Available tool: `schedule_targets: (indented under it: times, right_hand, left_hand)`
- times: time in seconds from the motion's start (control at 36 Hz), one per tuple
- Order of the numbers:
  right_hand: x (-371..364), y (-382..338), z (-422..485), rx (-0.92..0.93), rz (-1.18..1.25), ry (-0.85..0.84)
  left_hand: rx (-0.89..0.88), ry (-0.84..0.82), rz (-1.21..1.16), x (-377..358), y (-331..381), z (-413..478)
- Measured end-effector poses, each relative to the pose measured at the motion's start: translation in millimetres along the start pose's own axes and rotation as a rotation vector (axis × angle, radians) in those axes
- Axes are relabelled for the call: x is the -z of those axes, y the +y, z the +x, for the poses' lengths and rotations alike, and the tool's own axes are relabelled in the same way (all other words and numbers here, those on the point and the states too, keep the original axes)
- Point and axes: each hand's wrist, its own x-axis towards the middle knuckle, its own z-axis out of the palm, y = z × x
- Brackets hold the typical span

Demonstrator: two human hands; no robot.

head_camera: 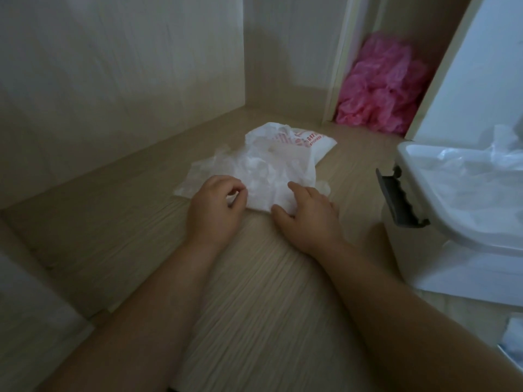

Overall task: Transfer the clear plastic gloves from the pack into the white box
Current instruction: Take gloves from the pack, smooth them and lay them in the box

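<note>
Crumpled clear plastic gloves [249, 168] spill from the white red-printed plastic pack [308, 142], left of the white plastic box [424, 193]. The left hand [215, 207] pinches their near edge; the right hand [310, 215] rests on them, fingers spread.

The gloves [226, 172] lie before the pack [307, 144] on the shelf [254, 278], the box [410, 157] to their right.

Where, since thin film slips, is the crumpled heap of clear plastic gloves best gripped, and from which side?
Pinch the raised folds mid-heap of the clear plastic gloves, from above on the near side: their edges lie flat on the wooden shelf, and the white printed pack covers the far end.
</note>
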Motion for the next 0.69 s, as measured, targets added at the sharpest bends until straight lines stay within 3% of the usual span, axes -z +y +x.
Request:
schedule_targets:
  times: [0.17,0.28,0.47,0.61,0.69]
  right_hand:
    - [0,-2,0,0.010,-0.038,-0.043]
    - [-1,-4,0,0.026,-0.105,-0.044]
    - [-1,-5,0,0.039,-0.184,-0.088]
    - [6,-12,-4,0.085,-0.020,-0.002]
    - [15,-24,-6,0.060,0.359,0.021]
  left_hand:
    - [0.188,0.007,-0.225,5,3,1]
    - [0.324,0.096,-0.338,7,2,5]
    - [0.286,0.299,-0.408,14,13,8]
    - [0.340,0.318,-0.521,33,32,26]
    - [0.433,0.296,-0.661,39,43,36]
